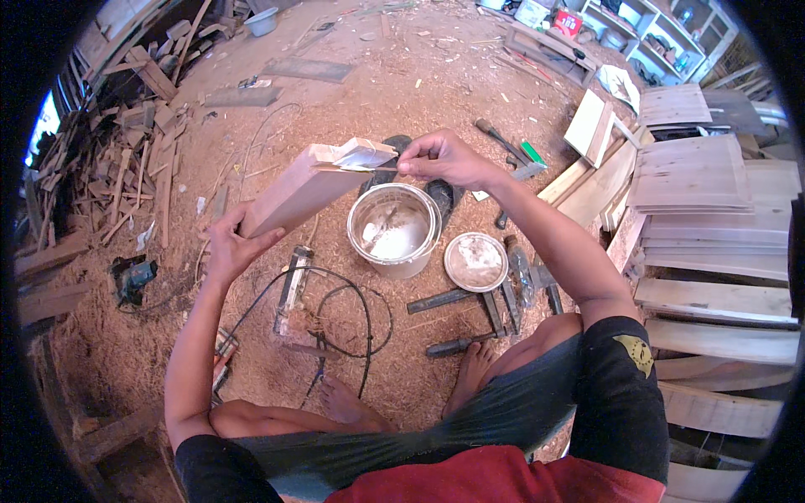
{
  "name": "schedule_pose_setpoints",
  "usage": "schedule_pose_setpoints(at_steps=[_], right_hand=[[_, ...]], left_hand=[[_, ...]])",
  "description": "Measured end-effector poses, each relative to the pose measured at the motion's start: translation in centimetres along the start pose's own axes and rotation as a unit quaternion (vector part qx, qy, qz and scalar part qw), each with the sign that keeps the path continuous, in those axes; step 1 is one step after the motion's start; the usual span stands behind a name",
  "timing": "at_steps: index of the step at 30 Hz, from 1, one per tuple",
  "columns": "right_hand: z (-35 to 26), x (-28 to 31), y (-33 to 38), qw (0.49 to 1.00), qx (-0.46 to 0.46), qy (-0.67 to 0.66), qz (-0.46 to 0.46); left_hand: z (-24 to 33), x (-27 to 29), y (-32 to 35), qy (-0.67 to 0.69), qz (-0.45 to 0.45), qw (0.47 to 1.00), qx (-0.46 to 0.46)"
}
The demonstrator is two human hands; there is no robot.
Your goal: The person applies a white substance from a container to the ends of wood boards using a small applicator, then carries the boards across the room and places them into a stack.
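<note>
My left hand grips the lower part of a pale wooden board, which tilts up and to the right. The board's far end is cut into a notch with a whitish, wet-looking smear. Between the pinched thumb and fingers of my right hand is a thin stick, its far part lying against the notched end. Below the board stands a round bucket with whitish stuff inside. A round, smeared lid lies to its right.
Bar clamps and a clear bottle lie right of my feet. A black cable loops at left, near a power tool. Scrap wood is heaped far left; boards are stacked right. Shavings cover the floor.
</note>
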State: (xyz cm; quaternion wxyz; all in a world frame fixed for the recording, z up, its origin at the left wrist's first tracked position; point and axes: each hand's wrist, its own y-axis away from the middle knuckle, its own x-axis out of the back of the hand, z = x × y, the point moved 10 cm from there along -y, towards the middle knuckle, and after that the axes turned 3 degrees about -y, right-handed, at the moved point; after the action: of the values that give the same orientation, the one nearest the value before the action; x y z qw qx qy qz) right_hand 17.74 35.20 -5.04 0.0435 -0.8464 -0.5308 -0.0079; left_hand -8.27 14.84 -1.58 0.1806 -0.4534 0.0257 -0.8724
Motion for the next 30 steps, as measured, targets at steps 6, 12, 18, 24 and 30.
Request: schedule_pose_setpoints(at_steps=[6,12,18,24,30], right_hand=[[0.8,-0.8,-0.4,0.999,-0.004,-0.037,0.010],[1.0,-1.7,-0.4,0.997,-0.017,-0.080,-0.014],[1.1,-0.3,1.2,0.990,-0.058,-0.114,-0.056],[6.5,-0.9,0.7,0.872,-0.109,0.462,-0.119],[12.5,-6.4,-1.3,0.775,-0.085,0.624,-0.058]], left_hand=[[-0.4,-0.4,-0.5,0.041,-0.007,0.999,-0.009],[-0.6,-0.6,-0.7,0.020,-0.018,1.000,-0.006],[-3.9,0.0,-0.9,-0.009,0.012,1.000,0.022],[-7.5,3.8,-1.1,0.099,0.105,0.988,0.049],[-8.2,4.2,-1.6,0.287,0.168,0.935,0.121]])
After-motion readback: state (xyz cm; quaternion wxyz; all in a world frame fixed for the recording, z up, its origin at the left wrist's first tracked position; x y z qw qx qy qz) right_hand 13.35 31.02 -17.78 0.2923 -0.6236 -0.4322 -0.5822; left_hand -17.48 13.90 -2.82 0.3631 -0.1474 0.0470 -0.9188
